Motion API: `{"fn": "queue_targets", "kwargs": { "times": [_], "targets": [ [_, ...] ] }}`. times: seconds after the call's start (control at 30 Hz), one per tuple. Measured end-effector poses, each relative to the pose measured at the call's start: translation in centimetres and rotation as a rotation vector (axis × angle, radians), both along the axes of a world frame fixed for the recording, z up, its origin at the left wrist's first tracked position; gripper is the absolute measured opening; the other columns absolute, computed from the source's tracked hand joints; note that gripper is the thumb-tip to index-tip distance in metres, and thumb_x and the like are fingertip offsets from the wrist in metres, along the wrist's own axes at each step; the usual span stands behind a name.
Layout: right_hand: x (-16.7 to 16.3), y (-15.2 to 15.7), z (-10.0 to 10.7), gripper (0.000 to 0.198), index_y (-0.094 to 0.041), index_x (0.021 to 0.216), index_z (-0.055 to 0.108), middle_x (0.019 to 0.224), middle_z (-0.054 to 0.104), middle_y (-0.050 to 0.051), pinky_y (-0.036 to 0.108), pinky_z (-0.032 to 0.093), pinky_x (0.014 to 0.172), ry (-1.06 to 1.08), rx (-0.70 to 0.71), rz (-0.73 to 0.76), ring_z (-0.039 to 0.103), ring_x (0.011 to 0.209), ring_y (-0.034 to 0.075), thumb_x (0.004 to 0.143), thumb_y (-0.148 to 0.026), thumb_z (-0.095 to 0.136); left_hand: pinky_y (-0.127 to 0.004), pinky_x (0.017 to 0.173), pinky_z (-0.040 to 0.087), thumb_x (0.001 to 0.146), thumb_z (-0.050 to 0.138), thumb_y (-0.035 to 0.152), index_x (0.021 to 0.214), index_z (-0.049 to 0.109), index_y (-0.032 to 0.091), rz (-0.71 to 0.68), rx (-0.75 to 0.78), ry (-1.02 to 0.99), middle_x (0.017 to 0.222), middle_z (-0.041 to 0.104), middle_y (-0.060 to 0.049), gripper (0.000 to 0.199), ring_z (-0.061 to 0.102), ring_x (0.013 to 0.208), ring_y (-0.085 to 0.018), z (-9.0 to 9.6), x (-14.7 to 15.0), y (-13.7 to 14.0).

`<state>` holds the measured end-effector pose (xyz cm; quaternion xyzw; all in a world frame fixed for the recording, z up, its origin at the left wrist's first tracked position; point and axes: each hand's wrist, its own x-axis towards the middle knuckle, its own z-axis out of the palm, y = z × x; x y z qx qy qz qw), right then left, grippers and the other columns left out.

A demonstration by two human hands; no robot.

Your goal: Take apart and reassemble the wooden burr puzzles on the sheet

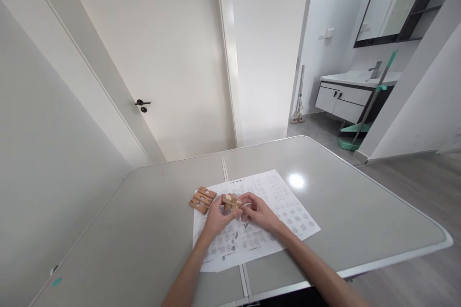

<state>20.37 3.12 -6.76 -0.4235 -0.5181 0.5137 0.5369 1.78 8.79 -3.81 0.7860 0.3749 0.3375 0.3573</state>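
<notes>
My left hand (216, 218) is closed round a small wooden block puzzle (232, 200), made of interlocking light and darker pieces, held just above a printed sheet. Against the puzzle's right side, the thumb and fingers of my right hand (258, 212) are drawn together, gripping its edge. Parts of the puzzle are hidden by my fingers. Left of my left hand lie several flat wooden pieces with cut-out slots (204, 195), side by side at the sheet's upper left corner. The white sheet (297, 218) carries rows of small printed diagrams and lies under both hands.
The grey folding table (154, 235) has a metal rim and a seam (244, 280) down its middle. Behind it stands a closed white door (173, 67). To the right are a washbasin cabinet (342, 98), a mop (300, 98) and a green dustpan (349, 144).
</notes>
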Motion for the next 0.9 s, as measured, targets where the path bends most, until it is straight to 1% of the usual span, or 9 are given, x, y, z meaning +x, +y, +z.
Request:
{"fn": "queue_targets", "kwargs": {
  "times": [0.13, 0.27, 0.33, 0.4, 0.47, 0.57, 0.7, 0.8, 0.9],
  "targets": [
    [0.1, -0.2, 0.3, 0.039, -0.023, 0.109, 0.063, 0.090, 0.068, 0.002, 0.027, 0.048, 0.053, -0.010, 0.017, -0.001, 0.064, 0.060, 0.015, 0.088, -0.056, 0.066, -0.036, 0.085, 0.054, 0.073, 0.082, 0.038, 0.111, 0.067, 0.022, -0.017, -0.019, 0.012, 0.105, 0.074, -0.006, 0.044, 0.068, 0.097, -0.025, -0.6, 0.1, -0.1],
    [0.1, -0.2, 0.2, 0.038, -0.023, 0.104, 0.068, 0.082, 0.065, 0.000, 0.026, 0.045, 0.051, -0.014, 0.029, -0.041, 0.056, 0.054, 0.012, 0.086, -0.056, 0.071, -0.037, 0.086, 0.054, 0.070, 0.085, 0.042, 0.111, 0.069, 0.023, -0.029, 0.001, 0.015, 0.108, 0.074, -0.007, 0.048, 0.069, 0.100, -0.026, -1.0, 0.2, -0.2],
    [0.0, -0.1, 0.1, 0.040, -0.023, 0.103, 0.069, 0.083, 0.066, 0.001, 0.026, 0.045, 0.051, 0.000, 0.032, -0.055, 0.056, 0.055, 0.012, 0.085, -0.058, 0.070, -0.038, 0.087, 0.054, 0.070, 0.086, 0.043, 0.112, 0.068, 0.023, -0.027, 0.023, 0.022, 0.109, 0.074, -0.007, 0.051, 0.069, 0.101, -0.027, -1.0, 0.2, -0.3],
    [0.0, 0.0, 0.2, 0.042, -0.023, 0.103, 0.069, 0.088, 0.068, 0.002, 0.027, 0.045, 0.053, 0.018, 0.032, -0.074, 0.058, 0.058, 0.014, 0.084, -0.060, 0.070, -0.039, 0.089, 0.054, 0.070, 0.085, 0.046, 0.113, 0.067, 0.023, -0.010, 0.067, 0.050, 0.110, 0.072, -0.008, 0.052, 0.068, 0.103, -0.028, -1.0, 0.2, -0.2],
    [0.0, 0.1, 0.3, 0.043, -0.022, 0.104, 0.068, 0.091, 0.069, 0.004, 0.028, 0.045, 0.055, 0.037, 0.028, -0.098, 0.061, 0.060, 0.015, 0.084, -0.061, 0.070, -0.040, 0.089, 0.053, 0.074, 0.082, 0.050, 0.110, 0.066, 0.024, 0.029, 0.127, 0.097, 0.108, 0.071, -0.007, 0.047, 0.066, 0.104, -0.028, -1.1, 0.1, 0.0],
    [0.3, 0.1, 0.7, 0.045, -0.022, 0.104, 0.067, 0.091, 0.069, 0.004, 0.029, 0.045, 0.056, 0.072, 0.014, -0.136, 0.061, 0.060, 0.015, 0.085, -0.062, 0.069, -0.041, 0.089, 0.053, 0.077, 0.079, 0.053, 0.108, 0.065, 0.025, 0.103, 0.233, 0.160, 0.103, 0.070, -0.006, 0.044, 0.065, 0.103, -0.029, -1.6, -0.2, 0.6],
    [0.7, 0.1, 1.0, 0.049, -0.021, 0.105, 0.066, 0.092, 0.069, 0.005, 0.029, 0.044, 0.055, 0.114, -0.017, -0.172, 0.060, 0.060, 0.015, 0.085, -0.066, 0.066, -0.045, 0.094, 0.051, 0.074, 0.083, 0.052, 0.114, 0.065, 0.024, 0.165, 0.363, 0.224, 0.107, 0.069, -0.008, 0.052, 0.063, 0.108, -0.032, -2.4, -0.8, 1.6],
    [0.8, 0.2, 0.9, 0.051, -0.022, 0.103, 0.067, 0.092, 0.069, 0.005, 0.029, 0.044, 0.055, 0.134, -0.043, -0.185, 0.059, 0.060, 0.015, 0.083, -0.069, 0.066, -0.049, 0.098, 0.049, 0.073, 0.083, 0.051, 0.113, 0.066, 0.023, 0.182, 0.422, 0.266, 0.107, 0.070, -0.009, 0.052, 0.061, 0.112, -0.034, -2.8, -1.1, 2.1],
    [0.8, 0.3, 0.8, 0.052, -0.021, 0.101, 0.067, 0.089, 0.069, 0.005, 0.028, 0.043, 0.054, 0.147, -0.063, -0.185, 0.058, 0.059, 0.015, 0.081, -0.070, 0.067, -0.053, 0.105, 0.044, 0.075, 0.082, 0.050, 0.110, 0.067, 0.024, 0.177, 0.469, 0.269, 0.109, 0.070, -0.008, 0.046, 0.059, 0.113, -0.034, -3.0, -1.2, 2.3]
  ]
}}
